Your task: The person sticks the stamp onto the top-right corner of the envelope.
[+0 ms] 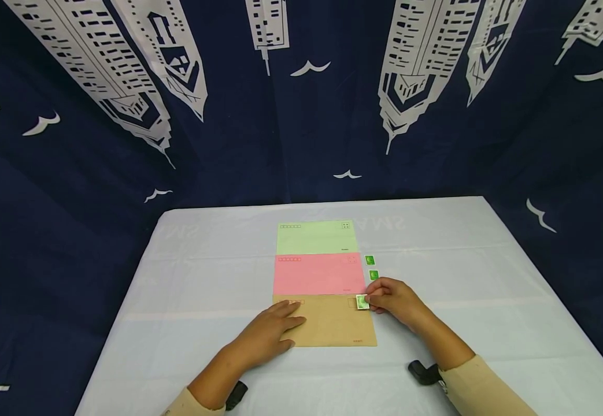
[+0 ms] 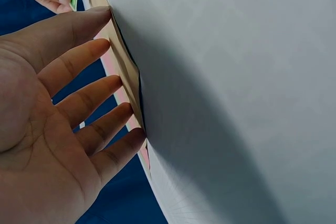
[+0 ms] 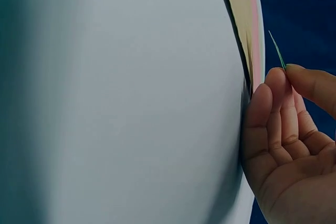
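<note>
My right hand (image 1: 392, 299) pinches a green postage stamp (image 1: 362, 302) between thumb and finger, over the upper right corner of a brown envelope (image 1: 332, 326). In the right wrist view the stamp (image 3: 277, 50) shows nearly edge-on at the fingertips. My left hand (image 1: 270, 334) rests with spread, straight fingers on the left part of the brown envelope, its fingertips along the paper in the left wrist view. Above the brown envelope lie a pink envelope (image 1: 317, 274) and a light green envelope (image 1: 314, 238), stacked in a column and printed with small boxes.
Two more green stamps, an upper stamp (image 1: 370, 260) and a lower stamp (image 1: 374, 275), lie right of the pink envelope. A white cloth (image 1: 202, 277) covers the table. Behind it hangs a dark blue curtain (image 1: 239, 144) with white building prints.
</note>
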Motion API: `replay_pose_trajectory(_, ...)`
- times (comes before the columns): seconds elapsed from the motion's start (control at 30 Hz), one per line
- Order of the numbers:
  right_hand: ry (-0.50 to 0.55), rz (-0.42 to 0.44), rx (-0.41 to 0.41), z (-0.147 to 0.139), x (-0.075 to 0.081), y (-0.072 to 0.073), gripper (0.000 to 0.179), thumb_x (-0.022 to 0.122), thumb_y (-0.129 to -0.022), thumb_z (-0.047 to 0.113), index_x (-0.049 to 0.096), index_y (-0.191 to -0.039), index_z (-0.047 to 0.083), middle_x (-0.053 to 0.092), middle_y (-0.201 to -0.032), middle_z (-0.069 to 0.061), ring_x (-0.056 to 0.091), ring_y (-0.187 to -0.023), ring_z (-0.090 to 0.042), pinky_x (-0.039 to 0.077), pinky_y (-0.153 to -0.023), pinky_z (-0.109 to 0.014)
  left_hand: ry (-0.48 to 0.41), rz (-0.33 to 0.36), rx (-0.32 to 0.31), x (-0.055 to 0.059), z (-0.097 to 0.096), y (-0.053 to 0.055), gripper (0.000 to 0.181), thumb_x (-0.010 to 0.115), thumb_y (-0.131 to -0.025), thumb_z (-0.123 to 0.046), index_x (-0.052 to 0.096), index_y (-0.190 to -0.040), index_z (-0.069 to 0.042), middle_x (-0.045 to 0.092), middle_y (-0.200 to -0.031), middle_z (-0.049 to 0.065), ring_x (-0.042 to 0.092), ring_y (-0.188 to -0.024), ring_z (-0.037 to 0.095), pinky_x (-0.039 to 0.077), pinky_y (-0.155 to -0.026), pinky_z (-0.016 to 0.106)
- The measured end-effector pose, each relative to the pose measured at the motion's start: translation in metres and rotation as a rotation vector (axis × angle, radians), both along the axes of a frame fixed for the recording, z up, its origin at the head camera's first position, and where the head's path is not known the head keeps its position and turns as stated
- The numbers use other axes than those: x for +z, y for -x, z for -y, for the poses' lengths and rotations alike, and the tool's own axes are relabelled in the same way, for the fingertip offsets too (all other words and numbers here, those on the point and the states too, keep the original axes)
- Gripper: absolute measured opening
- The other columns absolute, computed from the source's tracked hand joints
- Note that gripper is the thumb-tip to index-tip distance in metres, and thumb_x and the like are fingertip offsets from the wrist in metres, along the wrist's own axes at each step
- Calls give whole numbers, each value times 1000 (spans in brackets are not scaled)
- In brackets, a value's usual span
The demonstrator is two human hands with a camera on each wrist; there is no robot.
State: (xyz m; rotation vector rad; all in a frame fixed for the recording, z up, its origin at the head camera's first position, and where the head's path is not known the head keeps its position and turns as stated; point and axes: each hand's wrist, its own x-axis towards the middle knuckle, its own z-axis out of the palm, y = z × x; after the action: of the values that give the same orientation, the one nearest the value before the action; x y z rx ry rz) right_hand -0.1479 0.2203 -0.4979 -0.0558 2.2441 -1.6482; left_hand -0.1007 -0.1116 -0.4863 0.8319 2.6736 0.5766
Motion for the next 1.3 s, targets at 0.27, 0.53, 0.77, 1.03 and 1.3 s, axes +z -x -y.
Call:
replay_pose_trajectory(0.27,-48,6,-14,5,-2,1,26,70,-93,11,63,-110,-7,70,-83,-6,64,-74,-15,57,-66,-26,5,-16,-8,-3,1,2,50,73,-92,-19,62,-141,-16,43,-160,8,36,-151,33,37,-118,55)
replay_pose_trajectory(0.53,-92,-5,-23,10,-4,1,26,71,-93,13,63,-111,-5,70,-82,-6,62,-72,-15,51,-59,-27,8,-12,-8,-4,0,3,50,73,-92,-19,62,-141,-16,43,-160,7,36,-151,32,37,-118,55)
replay_pose_trajectory(0.77,-121,-23,-37,12,-6,3,21,72,-92,11,64,-106,-3,67,-77,-4,60,-69,-15,47,-55,-25,10,-11,-10,-3,0,2,50,73,-92,-19,62,-141,-16,43,-160,7,36,-151,32,37,-119,55)
replay_pose_trajectory(1.03,-156,-27,-69,18,-6,3,17,72,-91,10,65,-102,-2,66,-75,-1,58,-65,-12,45,-53,-23,3,-8,-8,-1,0,3,50,74,-92,-19,62,-141,-17,44,-160,8,36,-151,33,37,-118,57)
replay_pose_trajectory(1.3,-205,-38,-86,23,-8,4,15,72,-90,8,65,-100,-1,65,-73,-1,57,-64,-13,45,-53,-23,-1,-6,-11,0,1,1,51,74,-92,-18,62,-141,-15,44,-160,9,37,-151,34,37,-118,56)
